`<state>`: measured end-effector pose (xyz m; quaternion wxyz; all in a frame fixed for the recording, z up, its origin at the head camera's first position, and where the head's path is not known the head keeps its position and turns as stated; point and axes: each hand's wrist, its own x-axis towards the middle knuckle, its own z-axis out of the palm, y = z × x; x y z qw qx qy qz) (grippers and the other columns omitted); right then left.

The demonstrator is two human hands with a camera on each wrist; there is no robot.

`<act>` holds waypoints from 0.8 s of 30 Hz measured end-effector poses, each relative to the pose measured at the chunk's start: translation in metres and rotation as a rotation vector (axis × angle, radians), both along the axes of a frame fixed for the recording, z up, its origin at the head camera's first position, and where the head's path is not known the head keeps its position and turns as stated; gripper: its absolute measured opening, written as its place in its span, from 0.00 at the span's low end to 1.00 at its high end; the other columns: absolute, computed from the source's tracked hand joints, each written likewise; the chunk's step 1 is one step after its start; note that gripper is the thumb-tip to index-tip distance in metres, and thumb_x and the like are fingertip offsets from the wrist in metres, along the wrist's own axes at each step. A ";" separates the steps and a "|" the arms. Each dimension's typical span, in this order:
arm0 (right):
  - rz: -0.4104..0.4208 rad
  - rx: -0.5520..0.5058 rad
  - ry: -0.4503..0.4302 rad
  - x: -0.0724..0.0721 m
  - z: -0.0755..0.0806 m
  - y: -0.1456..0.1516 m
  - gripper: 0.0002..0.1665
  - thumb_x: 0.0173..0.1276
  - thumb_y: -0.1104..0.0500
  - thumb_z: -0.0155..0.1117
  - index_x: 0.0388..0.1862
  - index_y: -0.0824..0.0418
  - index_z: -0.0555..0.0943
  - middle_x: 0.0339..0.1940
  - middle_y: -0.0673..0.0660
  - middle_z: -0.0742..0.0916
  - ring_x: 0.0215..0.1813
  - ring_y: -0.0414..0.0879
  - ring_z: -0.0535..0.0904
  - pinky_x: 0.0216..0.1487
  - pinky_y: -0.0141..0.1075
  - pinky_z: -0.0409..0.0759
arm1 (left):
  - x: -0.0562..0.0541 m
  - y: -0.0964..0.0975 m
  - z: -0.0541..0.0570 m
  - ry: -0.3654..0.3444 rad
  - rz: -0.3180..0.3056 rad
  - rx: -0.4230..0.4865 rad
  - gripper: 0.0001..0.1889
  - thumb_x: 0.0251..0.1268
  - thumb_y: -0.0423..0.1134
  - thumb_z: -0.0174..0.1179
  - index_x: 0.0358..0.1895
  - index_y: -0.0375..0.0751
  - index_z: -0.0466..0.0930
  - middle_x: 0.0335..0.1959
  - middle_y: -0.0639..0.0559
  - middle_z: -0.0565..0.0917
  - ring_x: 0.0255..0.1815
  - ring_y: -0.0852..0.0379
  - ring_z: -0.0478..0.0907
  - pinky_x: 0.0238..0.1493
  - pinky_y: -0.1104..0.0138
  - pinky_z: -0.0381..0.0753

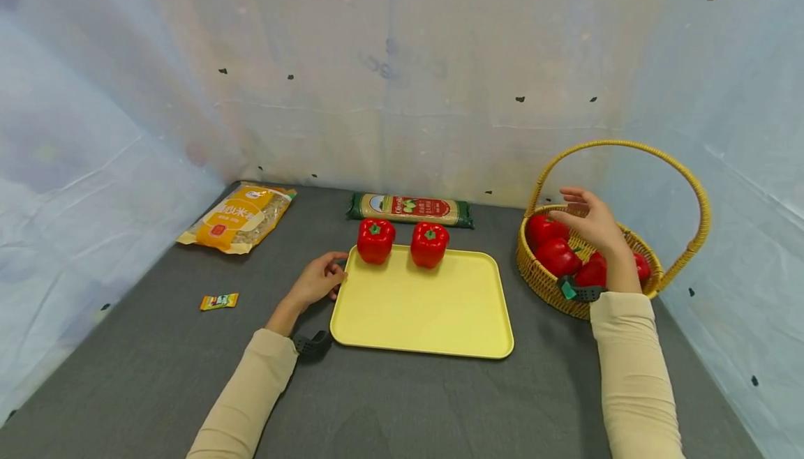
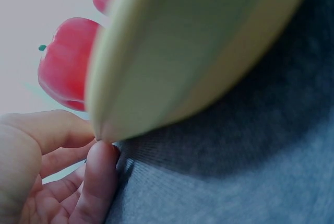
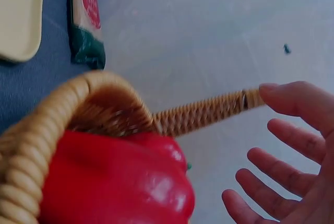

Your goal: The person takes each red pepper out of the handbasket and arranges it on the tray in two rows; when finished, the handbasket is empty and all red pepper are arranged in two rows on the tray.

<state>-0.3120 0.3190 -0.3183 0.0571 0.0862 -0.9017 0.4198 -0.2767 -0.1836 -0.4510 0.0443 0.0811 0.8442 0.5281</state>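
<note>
My left hand (image 1: 319,280) pinches the left rim of a yellow tray (image 1: 423,312) between thumb and forefinger; the left wrist view shows the thumb (image 2: 98,174) against the tray's edge. Two red bell peppers, one on the left (image 1: 375,243) and one on the right (image 1: 430,246), stand upright at the tray's far edge. Above a wicker basket (image 1: 532,279), my right hand (image 1: 592,223) has its fingers spread and holds nothing. Several red bell peppers (image 1: 557,258) lie in that basket, partly hidden by the wrist. The right wrist view has a large pepper (image 3: 115,177) below the hand.
Behind the tray lies a long green-ended pasta packet (image 1: 411,209). A yellow bag of grain (image 1: 239,218) rests at the back left, with a small wrapped snack (image 1: 219,301) nearer. The basket's tall handle (image 1: 628,144) arches over the right side. Pale sheeting (image 1: 440,61) surrounds the grey table.
</note>
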 end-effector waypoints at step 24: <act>-0.005 0.004 -0.172 -0.023 -0.024 0.020 0.51 0.66 0.43 0.58 0.75 0.64 0.45 0.69 0.75 0.58 0.68 0.69 0.56 0.64 0.62 0.57 | 0.002 0.000 0.001 -0.005 -0.008 -0.008 0.22 0.66 0.33 0.55 0.62 0.36 0.66 0.30 0.44 0.74 0.19 0.54 0.73 0.21 0.63 0.79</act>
